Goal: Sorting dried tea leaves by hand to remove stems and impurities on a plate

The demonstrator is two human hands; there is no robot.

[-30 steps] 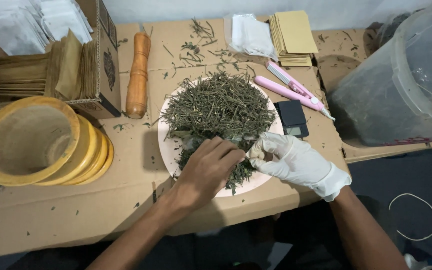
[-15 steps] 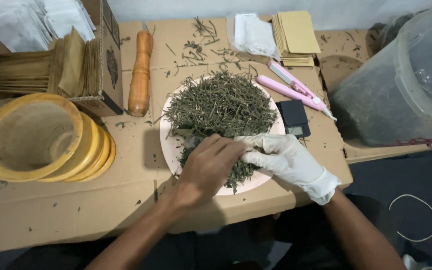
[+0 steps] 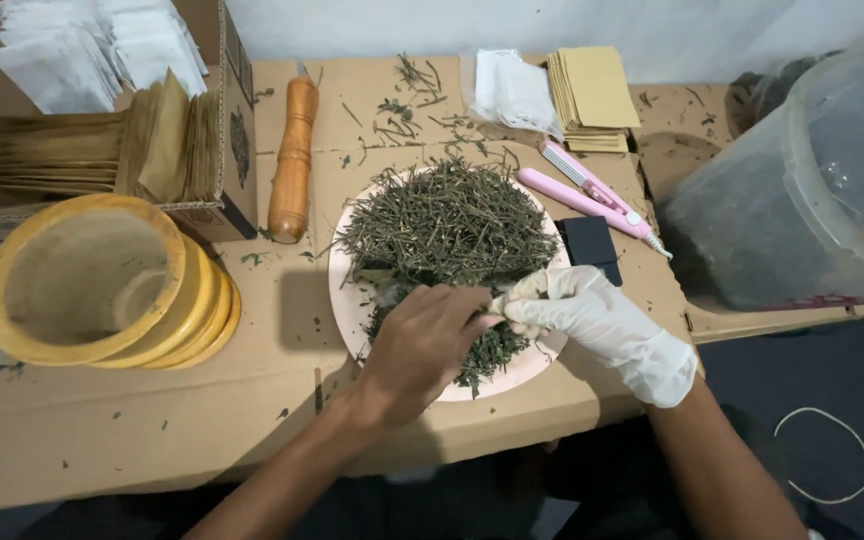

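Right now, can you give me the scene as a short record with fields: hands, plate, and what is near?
left hand: bare, over the plate's near part, fingers meeting the glove
right hand: white glove, pinching something small, cannot tell what
plate: pale pink, heaped with dried herb
left of plate: yellow sieves, wooden handle
right of plate: pink sealer, black scale, plastic tub

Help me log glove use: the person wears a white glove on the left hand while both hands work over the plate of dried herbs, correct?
Not quite. The head view shows the white glove on the right hand; the left hand is bare. Both do work over the plate of dried herbs.
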